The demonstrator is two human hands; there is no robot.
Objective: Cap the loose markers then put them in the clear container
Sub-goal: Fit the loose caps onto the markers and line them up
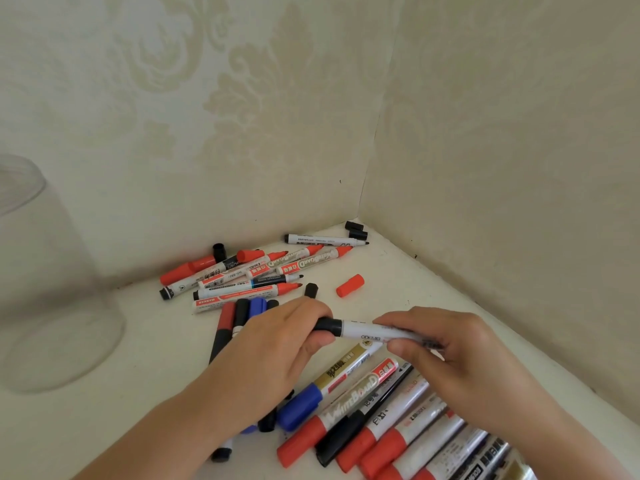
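Both hands hold one white marker (363,330) level above the table. My left hand (277,344) grips its black cap (327,325) at the left end. My right hand (457,358) pinches the barrel at the right end. A pile of uncapped red and black markers (256,275) lies at the back by the wall. Loose caps lie nearby: a red cap (350,285), a black cap (219,252) and two black caps (356,230) in the corner. A row of capped markers (381,410) lies under my hands. The clear container (45,289) stands at the left.
The white table (138,393) meets patterned walls at the back and right, forming a corner (360,216). A few capped markers (239,317) lie beneath my left hand.
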